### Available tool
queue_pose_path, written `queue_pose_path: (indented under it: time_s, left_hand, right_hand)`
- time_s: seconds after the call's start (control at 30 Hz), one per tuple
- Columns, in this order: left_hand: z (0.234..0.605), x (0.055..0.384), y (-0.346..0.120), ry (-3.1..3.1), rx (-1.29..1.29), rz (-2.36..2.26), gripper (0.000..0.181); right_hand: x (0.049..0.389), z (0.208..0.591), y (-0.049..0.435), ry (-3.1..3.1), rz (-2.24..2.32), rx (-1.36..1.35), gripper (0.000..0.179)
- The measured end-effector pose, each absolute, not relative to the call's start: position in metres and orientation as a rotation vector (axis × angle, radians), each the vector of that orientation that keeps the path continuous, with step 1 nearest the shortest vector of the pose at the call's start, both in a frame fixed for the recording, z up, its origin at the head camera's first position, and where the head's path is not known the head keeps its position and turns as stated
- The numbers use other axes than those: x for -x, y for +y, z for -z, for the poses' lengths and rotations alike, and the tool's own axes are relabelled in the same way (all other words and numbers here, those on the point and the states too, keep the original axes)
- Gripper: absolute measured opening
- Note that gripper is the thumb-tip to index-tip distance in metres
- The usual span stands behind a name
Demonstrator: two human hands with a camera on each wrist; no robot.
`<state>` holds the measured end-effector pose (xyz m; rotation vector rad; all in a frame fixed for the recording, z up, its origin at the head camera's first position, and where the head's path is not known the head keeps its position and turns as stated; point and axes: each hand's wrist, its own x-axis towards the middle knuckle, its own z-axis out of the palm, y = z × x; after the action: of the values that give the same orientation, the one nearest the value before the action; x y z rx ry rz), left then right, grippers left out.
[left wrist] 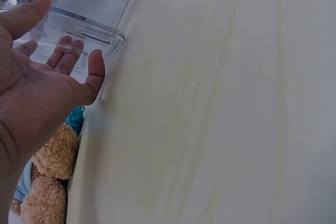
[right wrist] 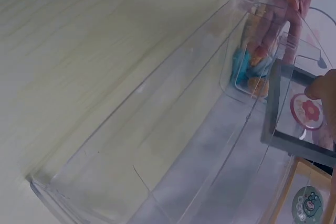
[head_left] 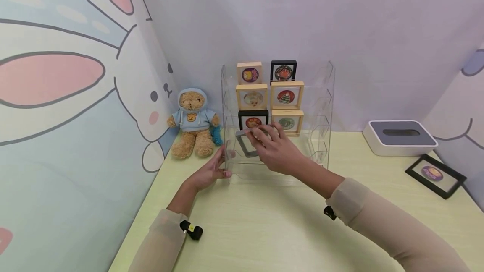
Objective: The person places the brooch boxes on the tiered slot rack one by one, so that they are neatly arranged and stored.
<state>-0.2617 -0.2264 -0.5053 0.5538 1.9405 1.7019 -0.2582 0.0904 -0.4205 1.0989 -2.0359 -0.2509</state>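
A grey photo-style display frame with a see-through middle is in my right hand, pinched at its upper edge. In the right wrist view, a round red-flower badge shows inside that frame. The frame tilts over a lower tier of a clear tiered acrylic rack. My left hand touches the rack's left side near its front corner, fingers spread and loosely bent. In the left wrist view its palm faces the clear panel. My right fingers partly hide the held frame.
Light wood and black frames with round badges, such as a wooden one, fill the upper tiers. A teddy bear sits left of the rack. On the right are a white tissue box and a black frame lying flat.
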Motion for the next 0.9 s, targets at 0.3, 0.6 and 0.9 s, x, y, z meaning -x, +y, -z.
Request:
queue_pose_path:
  time_s: [0.3,0.6,0.9]
  left_hand:
    - [0.504,0.261,-0.224,1.963,-0.529,-1.687,0.116]
    - [0.502,0.261,-0.225,1.965,-0.545,-1.683,0.115]
    - [0.505,0.261,-0.225,1.961,-0.515,-1.681,0.116]
  right_hand:
    - [0.253,0.430,0.091,-2.072,0.199,-1.105,0.078]
    - [0.252,0.428,0.089,-2.117,0.119,-1.127,0.075]
    - [0.252,0.415,0.107,-2.042,0.063,-1.107,0.086]
